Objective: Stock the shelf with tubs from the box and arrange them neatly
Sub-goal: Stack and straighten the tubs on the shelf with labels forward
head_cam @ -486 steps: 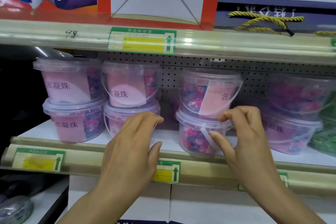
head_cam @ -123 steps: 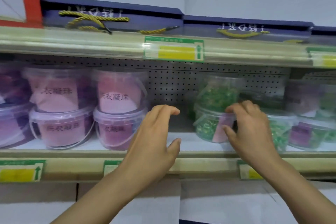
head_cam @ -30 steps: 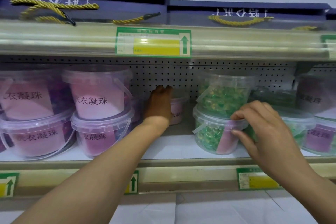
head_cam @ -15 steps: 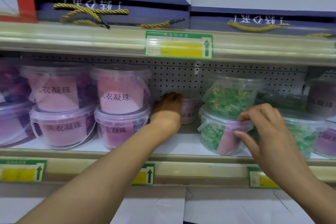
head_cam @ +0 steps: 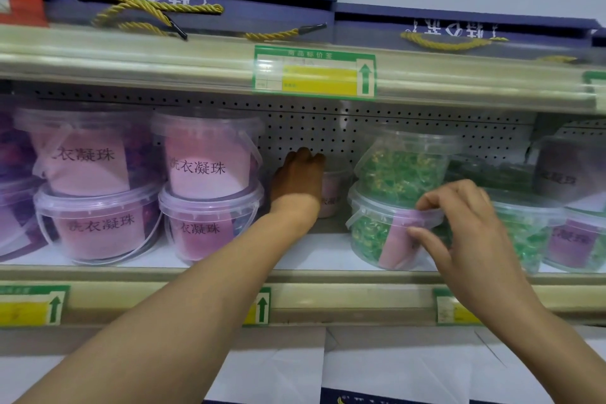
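Behind the tubs the pegboard wall shows through a gap on the shelf (head_cam: 321, 252). A few seconds ago my left hand (head_cam: 296, 179) hovered at the front edge; now it is deep in that gap, against a small pink tub (head_cam: 333, 193) at the back, but I cannot tell if it grips it. My right hand (head_cam: 459, 226) pinches the lid rim of the lower green tub (head_cam: 370, 236), as before. I judge the back tub comes forward next.

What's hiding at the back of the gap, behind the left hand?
A small pink-labelled tub stands deep on the shelf, against the pegboard. The left hand covers its left side, so that part stays hidden.
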Tool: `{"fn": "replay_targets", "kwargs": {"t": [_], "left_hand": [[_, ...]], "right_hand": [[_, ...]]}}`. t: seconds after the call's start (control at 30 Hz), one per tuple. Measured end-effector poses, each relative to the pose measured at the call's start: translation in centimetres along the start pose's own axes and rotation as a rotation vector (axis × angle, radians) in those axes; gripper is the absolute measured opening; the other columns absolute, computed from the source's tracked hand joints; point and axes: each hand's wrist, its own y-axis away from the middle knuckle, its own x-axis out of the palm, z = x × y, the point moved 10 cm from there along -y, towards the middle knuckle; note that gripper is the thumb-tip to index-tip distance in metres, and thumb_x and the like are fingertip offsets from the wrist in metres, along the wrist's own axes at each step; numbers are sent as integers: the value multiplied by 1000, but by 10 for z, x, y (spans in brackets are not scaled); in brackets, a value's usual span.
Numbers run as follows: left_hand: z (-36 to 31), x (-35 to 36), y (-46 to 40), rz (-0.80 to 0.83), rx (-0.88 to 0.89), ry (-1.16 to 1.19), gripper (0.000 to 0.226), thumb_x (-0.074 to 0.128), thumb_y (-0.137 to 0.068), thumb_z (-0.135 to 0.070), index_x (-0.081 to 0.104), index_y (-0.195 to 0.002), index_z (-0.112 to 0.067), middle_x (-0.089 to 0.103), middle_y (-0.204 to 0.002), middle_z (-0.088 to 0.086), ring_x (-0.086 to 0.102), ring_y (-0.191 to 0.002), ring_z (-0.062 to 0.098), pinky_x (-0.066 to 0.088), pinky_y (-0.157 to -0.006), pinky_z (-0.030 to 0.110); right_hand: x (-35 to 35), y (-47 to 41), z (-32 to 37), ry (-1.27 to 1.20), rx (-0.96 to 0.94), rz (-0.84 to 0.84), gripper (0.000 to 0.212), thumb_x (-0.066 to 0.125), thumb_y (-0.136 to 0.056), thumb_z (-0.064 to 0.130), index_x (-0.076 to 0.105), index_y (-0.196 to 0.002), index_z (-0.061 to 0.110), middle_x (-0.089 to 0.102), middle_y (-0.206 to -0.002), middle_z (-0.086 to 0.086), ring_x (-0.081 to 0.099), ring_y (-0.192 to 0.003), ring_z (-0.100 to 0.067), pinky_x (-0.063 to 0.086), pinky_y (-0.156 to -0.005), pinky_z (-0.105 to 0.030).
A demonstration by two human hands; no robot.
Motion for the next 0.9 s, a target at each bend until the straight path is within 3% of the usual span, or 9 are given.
{"fn": "replay_targets", "kwargs": {"t": [0.1, 0.2, 0.33, 0.43, 0.53, 0.67, 0.77, 0.83, 0.9], "left_hand": [[-4, -11, 17, -21, 14, 135, 50, 51, -83, 1, 46, -130, -13, 42, -134, 10, 42, -122, 28, 43, -88, 37], [-3, -38, 64, -153, 69, 319, 69, 55, -78, 5, 35, -140, -18, 40, -136, 6, 45, -120, 25, 41, -94, 33], [12, -58, 131, -206, 124, 482, 67, 56, -82, 2, 31, -139, -24, 38, -131, -13, 35, -114, -4, 22, -93, 0], [31, -55, 147, -193, 88, 521, 66, 58, -87, -9, 26, -140, -31, 34, -136, -20, 30, -114, -13, 33, -97, 11], [36, -54, 146, -183, 94, 502, 67, 60, -85, -10, 28, -140, -31, 37, -139, -16, 36, -122, -4, 33, -96, 14], [31, -52, 143, -165, 129, 493, 67, 62, -84, -10, 30, -139, -30, 40, -140, -15, 38, -127, -1, 30, -99, 12], [25, -54, 141, -167, 198, 462, 69, 63, -81, -7, 32, -139, -29, 37, -143, -15, 34, -129, -3, 23, -101, 3], [21, -52, 140, -155, 247, 422, 70, 64, -80, -7, 35, -140, -28, 33, -146, -16, 30, -132, -3, 18, -103, 1], [18, -50, 138, -136, 272, 373, 70, 66, -79, -9, 37, -140, -28, 31, -147, -15, 29, -135, 0, 20, -106, 8]], "right_hand": [[-1, 1, 2, -2, -2, -3, 25, 75, -71, 9, 56, -88, 13, 45, -92, 3, 43, -86, -18, 38, -61, -31], [-3, 3, 16, -7, -34, -32, 22, 71, -72, 15, 56, -87, 14, 46, -91, 3, 44, -85, -17, 40, -55, -32], [2, 2, 42, -9, -61, -55, 20, 65, -72, 26, 55, -87, 17, 48, -91, 3, 45, -87, -17, 42, -48, -33], [9, -1, 63, 17, -81, -73, 22, 64, -72, 30, 56, -87, 18, 51, -91, 2, 46, -88, -17, 37, -40, -26], [18, -4, 80, 47, -81, -81, 23, 67, -70, 30, 57, -86, 18, 52, -90, 1, 46, -87, -17, 23, -41, -15], [27, -8, 88, 36, -68, -77, 33, 79, -65, 24, 57, -90, 18, 53, -93, 1, 52, -88, -20, 28, -43, -19], [26, -6, 65, -145, 61, -60, 47, 83, -64, 20, 53, -100, 19, 48, -102, 3, 52, -94, -16, 43, -65, -26], [26, -5, 48, -201, 122, -33, 46, 83, -65, 18, 52, -99, 21, 46, -103, 5, 49, -95, -12, 39, -77, -16], [31, -4, 41, -244, 141, 14, 39, 79, -71, 17, 52, -98, 23, 47, -103, 6, 50, -93, -9, 39, -81, -10]]}}
